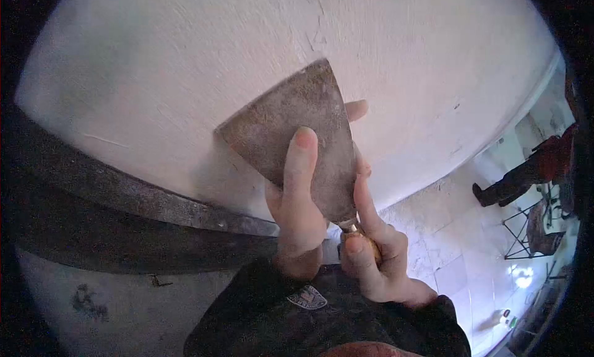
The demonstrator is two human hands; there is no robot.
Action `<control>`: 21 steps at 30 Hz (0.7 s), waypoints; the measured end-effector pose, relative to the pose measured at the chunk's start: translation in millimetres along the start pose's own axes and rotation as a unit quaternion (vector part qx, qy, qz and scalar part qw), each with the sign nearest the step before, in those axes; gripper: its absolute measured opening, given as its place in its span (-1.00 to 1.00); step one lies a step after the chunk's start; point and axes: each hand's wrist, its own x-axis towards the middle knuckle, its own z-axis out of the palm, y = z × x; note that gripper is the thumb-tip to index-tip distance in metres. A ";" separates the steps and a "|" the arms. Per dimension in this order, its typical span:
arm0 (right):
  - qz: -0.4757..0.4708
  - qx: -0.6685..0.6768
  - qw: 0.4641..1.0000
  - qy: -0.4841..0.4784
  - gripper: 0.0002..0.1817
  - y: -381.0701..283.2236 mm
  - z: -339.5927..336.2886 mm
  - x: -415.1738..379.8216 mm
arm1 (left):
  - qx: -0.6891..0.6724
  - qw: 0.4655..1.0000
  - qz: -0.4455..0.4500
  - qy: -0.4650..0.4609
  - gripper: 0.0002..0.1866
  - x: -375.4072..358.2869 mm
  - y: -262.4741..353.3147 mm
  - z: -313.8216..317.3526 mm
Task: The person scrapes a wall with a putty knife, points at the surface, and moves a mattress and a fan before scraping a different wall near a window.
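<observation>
A wide metal scraper (294, 119) with a worn, stained blade rests its broad edge against a whitish, brush-marked wall surface (173, 78). My left hand (298, 202) grips the blade, its thumb flat on the face and its fingers behind, with one fingertip showing past the right edge. Around the short wooden handle (372, 248) my right hand (385, 261) is closed, its index finger stretched along the blade's lower right side. Thin cracks run in the surface above the blade's upper corner.
A dark ledge or band (154, 202) crosses the left below the whitish surface. At the right, a person in dark trousers (520, 177) stands on the tiled floor (451, 264), near a folding metal-framed stand (526, 233) and a bright light (523, 276).
</observation>
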 end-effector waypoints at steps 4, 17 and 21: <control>-0.025 0.012 1.000 0.006 -0.39 1.0 -3.3 -11.1 | 0.031 0.999 0.011 0.013 -0.38 -5.1 -2.3 3.5; -0.081 -0.006 0.997 0.007 -0.38 0.5 3.7 -3.9 | -0.038 0.999 0.011 0.026 -0.45 -6.7 0.0 7.5; -0.070 0.010 0.997 0.006 -0.39 4.0 -0.9 3.1 | -0.010 1.000 0.024 0.012 -0.43 1.3 -7.7 3.4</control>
